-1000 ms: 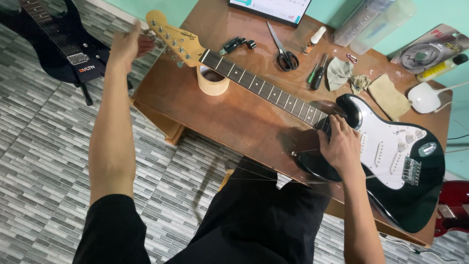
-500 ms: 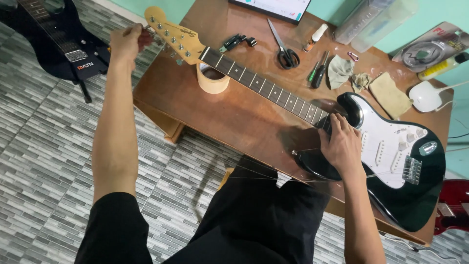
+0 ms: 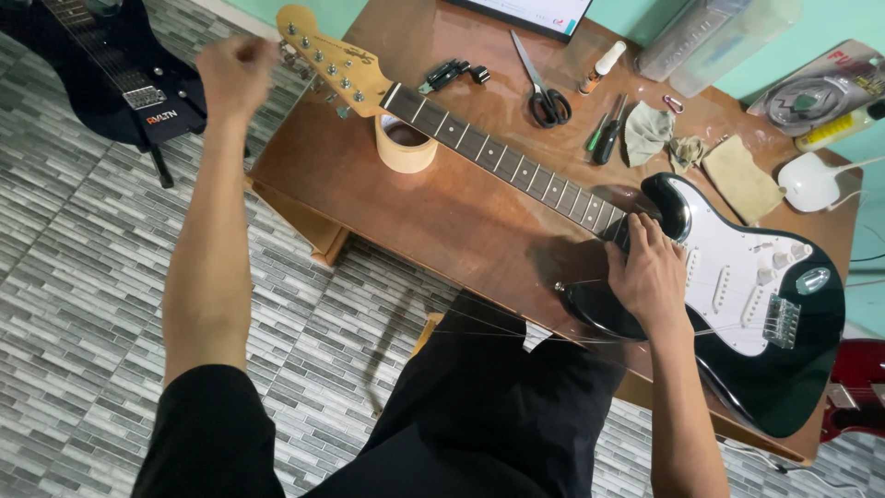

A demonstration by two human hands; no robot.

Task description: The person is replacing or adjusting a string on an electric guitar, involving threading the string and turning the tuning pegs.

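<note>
A black electric guitar with a white pickguard (image 3: 737,277) lies across the brown wooden table (image 3: 442,212). Its neck rests on a roll of tape (image 3: 404,148), and its pale headstock (image 3: 327,60) sticks out past the table's left end. My left hand (image 3: 235,78) is a blurred fist just left of the headstock's tuners. What it pinches, if anything, is not visible. My right hand (image 3: 650,272) presses on the body where the neck joins it, fingers over the last frets. Thin loose strings (image 3: 516,332) trail from the body across my dark-trousered lap.
At the table's back edge lie scissors (image 3: 544,92), a small bottle (image 3: 601,66), screwdrivers (image 3: 604,136), cloths (image 3: 645,134), a black clip tool (image 3: 447,74) and a white mouse (image 3: 811,180). A dark guitar (image 3: 111,74) stands on the tiled floor at left, with a red one (image 3: 857,397) at right.
My left hand has stayed beside the headstock, blurred with small motion, and its fingers have closed into a fist. My right hand has kept its place on the guitar body.
</note>
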